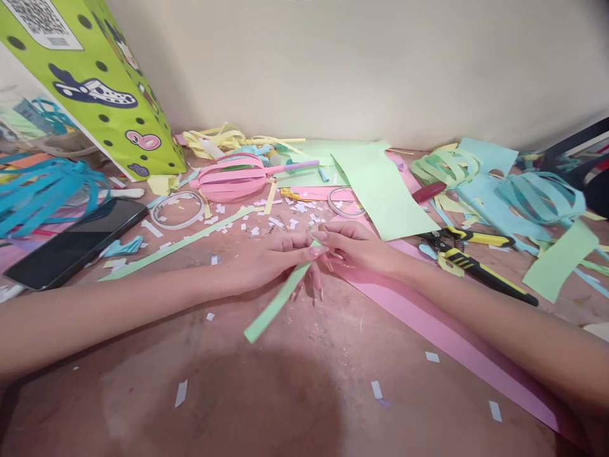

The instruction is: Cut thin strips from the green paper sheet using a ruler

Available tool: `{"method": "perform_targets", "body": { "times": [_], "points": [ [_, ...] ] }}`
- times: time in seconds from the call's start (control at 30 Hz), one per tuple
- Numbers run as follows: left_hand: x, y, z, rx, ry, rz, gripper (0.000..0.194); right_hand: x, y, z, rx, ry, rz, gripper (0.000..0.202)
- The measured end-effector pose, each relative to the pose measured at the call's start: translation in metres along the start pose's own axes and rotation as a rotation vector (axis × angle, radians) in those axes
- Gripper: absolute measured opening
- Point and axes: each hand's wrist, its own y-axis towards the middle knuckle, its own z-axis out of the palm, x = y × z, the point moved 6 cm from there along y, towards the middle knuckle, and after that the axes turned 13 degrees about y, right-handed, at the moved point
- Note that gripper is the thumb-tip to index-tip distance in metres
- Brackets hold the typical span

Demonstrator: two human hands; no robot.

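Observation:
A narrow light green paper strip is pinched in the fingers of both hands, its free end slanting down toward me. My left hand is closed on it, thumb on top. My right hand meets the left at the strip's upper end, also closed, with fingertips touching. Folds or glue between the fingertips are hidden. Beyond the left forearm lies a longer green strip. Past the hands sits a pink paper lantern shape made of curved strips, with a purple stick.
A phone and blue strips lie left, near a green patterned bag. Tape rolls and white scraps lie behind the hands. Yellow-black pliers, a green sheet and pink paper are at right.

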Motion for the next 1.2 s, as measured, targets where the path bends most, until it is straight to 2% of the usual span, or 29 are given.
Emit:
{"method": "perform_targets", "body": {
  "times": [0.07,0.17,0.33,0.53,0.7,0.8,1.03,1.2],
  "points": [
    [0.000,-0.001,0.002,0.017,-0.013,-0.009,0.034,0.005,0.000,-0.003,-0.029,-0.008,-0.025,0.051],
    [0.000,-0.003,0.000,-0.023,0.013,-0.009,0.036,0.010,-0.001,-0.008,-0.091,-0.005,-0.049,0.050],
    [0.000,-0.003,-0.004,-0.082,0.057,0.006,0.033,0.006,-0.001,-0.010,-0.078,0.047,-0.004,0.046],
    [-0.001,-0.002,-0.003,-0.112,0.017,0.015,0.024,0.009,0.004,-0.015,-0.170,0.079,-0.124,0.052],
    [0.001,-0.001,-0.005,-0.136,-0.019,-0.022,0.019,0.012,0.005,-0.005,-0.094,-0.014,-0.140,0.049],
    [0.001,-0.002,-0.006,-0.153,-0.026,-0.039,0.015,0.017,0.003,-0.006,-0.127,0.009,-0.184,0.050],
    [0.006,-0.006,-0.011,-0.184,0.064,-0.101,0.028,0.012,0.001,-0.011,-0.130,0.088,-0.148,0.048],
    [0.004,-0.006,-0.012,-0.193,0.038,-0.062,0.031,0.011,0.000,-0.016,-0.175,0.128,-0.146,0.046]
  ]
}}
